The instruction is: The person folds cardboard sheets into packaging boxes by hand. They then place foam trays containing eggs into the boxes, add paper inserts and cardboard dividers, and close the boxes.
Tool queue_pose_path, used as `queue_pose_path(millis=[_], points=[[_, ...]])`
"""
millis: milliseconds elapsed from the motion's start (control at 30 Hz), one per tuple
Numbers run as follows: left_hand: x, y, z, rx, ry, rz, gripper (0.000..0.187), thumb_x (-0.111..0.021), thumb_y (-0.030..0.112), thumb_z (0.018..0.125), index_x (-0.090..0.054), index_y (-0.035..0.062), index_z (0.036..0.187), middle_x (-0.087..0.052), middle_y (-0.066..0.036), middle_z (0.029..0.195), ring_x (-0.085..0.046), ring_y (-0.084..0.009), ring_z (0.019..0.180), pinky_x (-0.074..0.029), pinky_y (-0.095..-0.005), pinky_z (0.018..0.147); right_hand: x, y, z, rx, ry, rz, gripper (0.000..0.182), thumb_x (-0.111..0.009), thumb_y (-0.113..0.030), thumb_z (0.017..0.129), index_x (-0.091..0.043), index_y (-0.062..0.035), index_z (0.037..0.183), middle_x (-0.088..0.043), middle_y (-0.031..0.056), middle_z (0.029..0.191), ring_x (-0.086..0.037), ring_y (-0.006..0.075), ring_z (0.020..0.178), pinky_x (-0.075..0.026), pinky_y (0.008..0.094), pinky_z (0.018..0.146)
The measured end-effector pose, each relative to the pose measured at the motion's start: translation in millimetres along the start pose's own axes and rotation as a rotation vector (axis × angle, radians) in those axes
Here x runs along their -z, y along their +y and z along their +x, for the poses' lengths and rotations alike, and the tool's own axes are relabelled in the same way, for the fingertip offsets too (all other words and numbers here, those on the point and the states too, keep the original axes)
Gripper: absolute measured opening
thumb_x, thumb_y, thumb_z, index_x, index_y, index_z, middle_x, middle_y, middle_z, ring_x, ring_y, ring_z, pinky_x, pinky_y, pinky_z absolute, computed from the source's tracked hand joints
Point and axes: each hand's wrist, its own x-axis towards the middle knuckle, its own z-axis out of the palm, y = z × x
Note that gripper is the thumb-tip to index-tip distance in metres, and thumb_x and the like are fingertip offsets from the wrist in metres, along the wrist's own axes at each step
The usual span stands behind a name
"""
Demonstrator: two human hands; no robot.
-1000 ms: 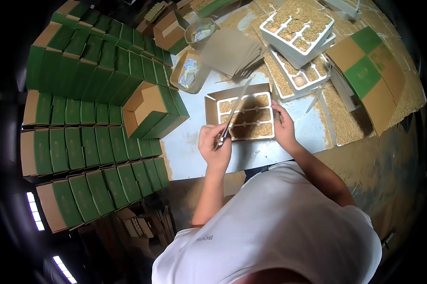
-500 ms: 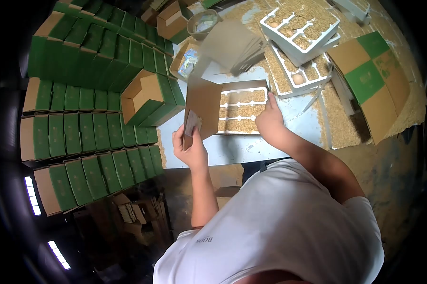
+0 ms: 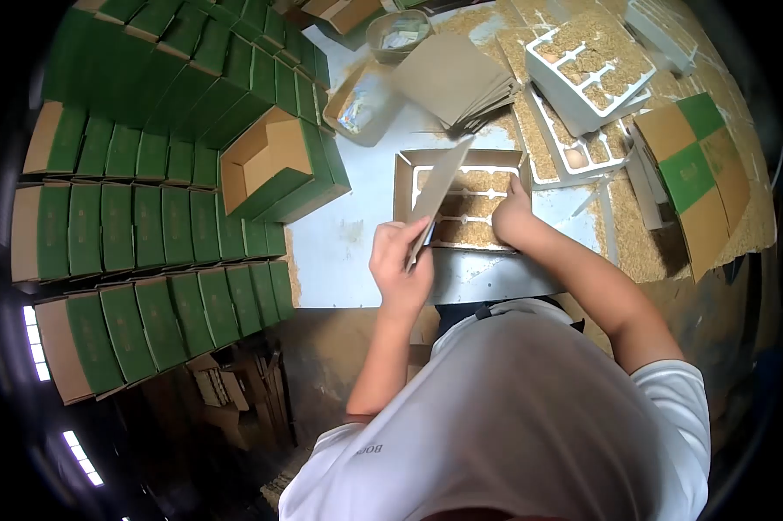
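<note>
My left hand (image 3: 402,260) is closed on the lower end of a brown cardboard sheet (image 3: 443,187). The sheet is tilted up, nearly edge-on to me, over the left part of an open cardboard box (image 3: 403,187). A small bluish edge shows beside the sheet near my fingers; I cannot make out what it is. Inside the box lies a white foam tray (image 3: 480,193) whose divided rows are filled with tan, grainy bedding. My right hand (image 3: 514,219) grips the box's right side, one digit stretched along the rim and the other fingers partly hidden.
Green-and-brown boxes (image 3: 139,230) stand stacked at left, with an open box (image 3: 270,165) beside them. Behind are loose cardboard sheets (image 3: 452,78), a bin of packets (image 3: 361,113) and a round tub (image 3: 400,35). Foam trays (image 3: 587,65) with bedding and a green-brown carton (image 3: 695,165) are at right.
My left hand has moved right, bringing the cardboard sheet from beside the box to above it and turning it edge-on. A pale leaflet seen against the sheet earlier is now mostly hidden.
</note>
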Motion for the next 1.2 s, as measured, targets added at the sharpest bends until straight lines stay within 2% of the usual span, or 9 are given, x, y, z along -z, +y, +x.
queue_pose_path(millis=[100,200,533,667,800,867,933,1067,1200], points=[[-21,-7,12,-0.093,-0.160,0.011,0.047,-0.062,-0.016,0.068,-0.072,0.0054,0.108,-0.056,-0.009,0.081,-0.057,-0.0233,0.073,-0.047,-0.0327,0.065,23,-4,-70,-0.094,0.209,0.054,0.025,-0.058,-0.017,0.093,-0.077,-0.0095,0.107,-0.071,0.0057,0.123,-0.044,0.0358,0.141,-0.004,0.0609,0.121],[-47,-23,23,-0.216,-0.265,0.066,0.052,-0.063,-0.015,0.069,-0.069,0.0059,0.116,-0.056,-0.013,0.084,-0.057,-0.0301,0.079,-0.049,-0.0384,0.071,-17,-14,-99,-0.079,0.967,0.628,0.023,-0.060,-0.015,0.092,-0.074,-0.0071,0.108,-0.070,0.0080,0.122,-0.044,0.0361,0.140,-0.010,0.0621,0.120],[-80,-36,19,-0.210,-0.308,0.170,0.063,-0.074,-0.003,0.074,-0.060,0.0121,0.133,-0.056,-0.015,0.105,-0.060,-0.0328,0.093,-0.052,-0.0414,0.082,-155,-18,-180,-0.319,1.354,1.098,0.028,-0.056,0.010,0.082,-0.071,-0.0056,0.101,-0.072,0.0105,0.104,-0.062,0.0358,0.116,-0.046,0.0440,0.101],[-77,-31,10,-0.181,-0.308,0.154,0.074,-0.089,0.009,0.067,-0.059,0.0121,0.134,-0.055,-0.015,0.113,-0.060,-0.0326,0.099,-0.053,-0.0418,0.085,-193,-14,-176,-0.344,1.352,1.597,0.018,-0.056,0.002,0.093,-0.068,-0.0011,0.107,-0.072,0.0102,0.105,-0.066,0.0230,0.106,-0.051,0.0339,0.092],[-73,-31,0,-0.151,-0.275,0.124,0.062,-0.080,0.002,0.073,-0.060,0.0098,0.131,-0.056,-0.016,0.114,-0.060,-0.0336,0.101,-0.052,-0.0417,0.087,-133,3,-192,-0.176,0.893,2.327,0.037,-0.059,-0.015,0.098,-0.054,0.0051,0.129,-0.068,0.0139,0.116,-0.066,0.0204,0.104,-0.053,0.0332,0.090],[-71,-33,-6,-0.122,-0.272,0.088,0.056,-0.072,-0.005,0.077,-0.061,0.0086,0.130,-0.057,-0.016,0.114,-0.060,-0.0339,0.102,-0.052,-0.0418,0.088,-97,9,-194,0.085,0.720,2.386,0.053,-0.062,-0.024,0.099,-0.045,0.0070,0.138,-0.065,0.0161,0.121,-0.065,0.0218,0.105,-0.054,0.0337,0.089],[-70,-31,-14,-0.159,-0.390,0.120,0.065,-0.060,-0.018,0.066,-0.059,0.0032,0.128,-0.055,-0.015,0.122,-0.054,-0.0362,0.117,-0.045,-0.0442,0.101,-60,9,-180,0.124,0.623,2.350,0.055,-0.059,-0.029,0.101,-0.042,0.0049,0.142,-0.063,0.0170,0.123,-0.065,0.0215,0.106,-0.055,0.0315,0.089],[-96,1,-29,-0.373,-0.456,0.251,0.054,-0.063,-0.003,0.075,-0.058,0.0015,0.129,-0.057,-0.015,0.123,-0.053,-0.0343,0.122,-0.040,-0.0475,0.105,-17,8,-150,0.294,0.506,2.295,0.059,-0.066,-0.022,0.098,-0.037,0.0003,0.144,-0.065,0.0151,0.116,-0.068,0.0199,0.101,-0.058,0.0388,0.088],[-97,-12,-43,-0.210,-0.466,0.316,0.053,-0.071,0.008,0.080,-0.059,0.0039,0.132,-0.056,-0.018,0.129,-0.052,-0.0395,0.124,-0.042,-0.0482,0.104,-46,10,-73,0.017,0.690,1.925,0.043,-0.053,-0.006,0.095,-0.047,0.0004,0.137,-0.073,0.0164,0.091,-0.073,0.0256,0.082,-0.060,0.0388,0.076]])
